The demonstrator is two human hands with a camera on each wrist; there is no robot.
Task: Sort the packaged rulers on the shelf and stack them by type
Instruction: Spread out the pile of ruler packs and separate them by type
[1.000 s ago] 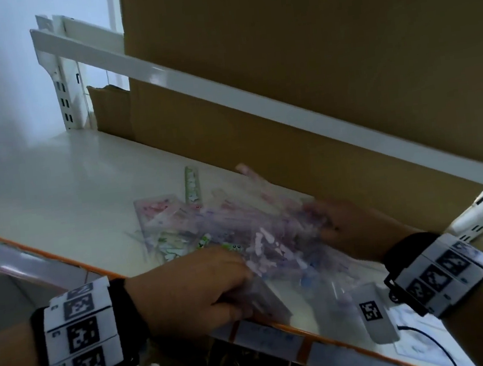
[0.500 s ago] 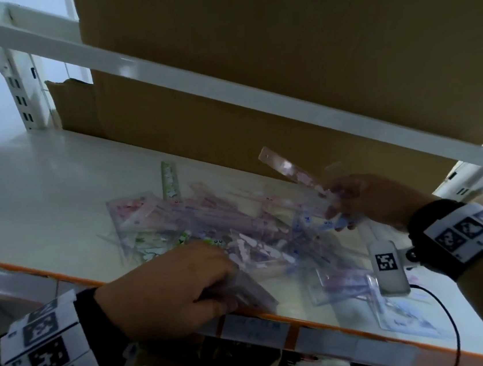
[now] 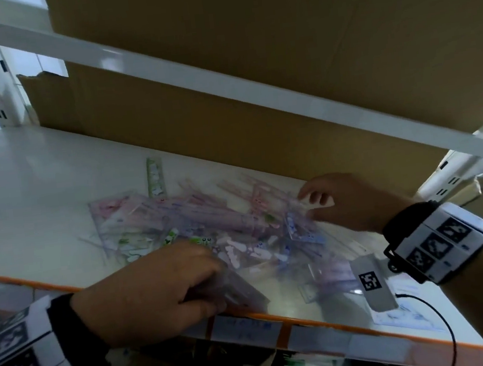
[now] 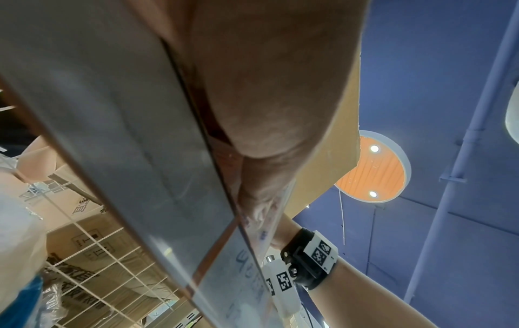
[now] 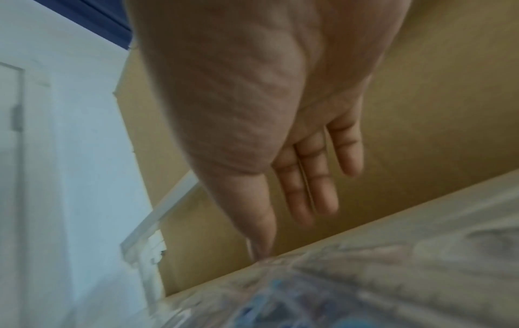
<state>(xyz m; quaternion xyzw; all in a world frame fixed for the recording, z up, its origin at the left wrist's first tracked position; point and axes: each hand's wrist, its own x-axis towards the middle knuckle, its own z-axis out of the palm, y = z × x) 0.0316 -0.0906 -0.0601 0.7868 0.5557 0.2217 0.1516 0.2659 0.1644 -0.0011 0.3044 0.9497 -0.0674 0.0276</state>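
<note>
A loose pile of clear-packed rulers [image 3: 209, 225], pink, purple, blue and green, lies on the white shelf [image 3: 24, 192]. One green ruler [image 3: 154, 177] sticks out at the pile's back. My left hand [image 3: 213, 288] is at the shelf's front edge, its fingers curled round a clear ruler packet [image 3: 243, 291]; in the left wrist view that packet [image 4: 269, 217] lies against the thumb. My right hand [image 3: 312, 205] hovers low over the pile's right side with straight, spread fingers. In the right wrist view the right hand [image 5: 295, 199] holds nothing, and its thumb tip touches the pile [image 5: 337, 288].
Brown cardboard [image 3: 166, 116] closes the back of the shelf. A white upper shelf rail [image 3: 224, 94] crosses overhead, leaving little height. The front lip [image 3: 310, 322] is orange with price labels. More ruler packets [image 3: 329, 278] lie at the front right.
Half a second ago my right hand held one pink ruler lifted above the pile; now it is lower and holds nothing. The left hand keeps its grip at the front edge.
</note>
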